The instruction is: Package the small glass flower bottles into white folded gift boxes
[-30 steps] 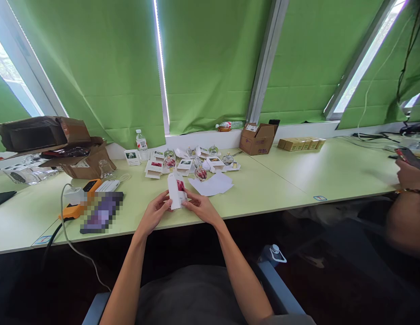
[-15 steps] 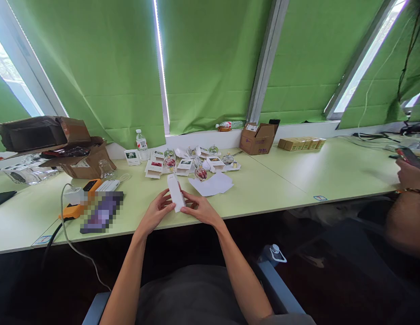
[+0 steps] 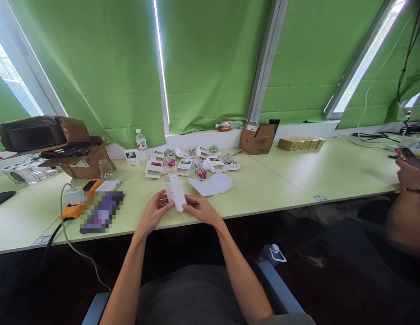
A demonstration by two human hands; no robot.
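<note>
A small white paper box (image 3: pixel 176 194) is held upright between my two hands, above the front part of the table (image 3: pixel 264 194). My left hand (image 3: pixel 155 210) grips its left side, thumb at the lower edge. On the opposite side, my right hand (image 3: pixel 201 209) pinches the box with thumb and fingers. Printed text shows on the box's left face. Just beyond it lie a sheet of white paper (image 3: pixel 213 185), several opened small cartons (image 3: pixel 154 167) and round clear glass bottles, one with red contents (image 3: pixel 200 173).
On the left are a pixelated phone (image 3: pixel 103 214), an orange device (image 3: pixel 72 211) with cables and an opened cardboard box (image 3: pixel 79 164). Toward the back stand a water bottle (image 3: pixel 141 143), a brown carton (image 3: pixel 259 139) and yellow boxes (image 3: pixel 301 143). Another person's hand (image 3: pixel 411 174) holds a phone at right.
The white box has been turned between my hands, so its printed left face now shows. Both hands stay in nearly the same place.
</note>
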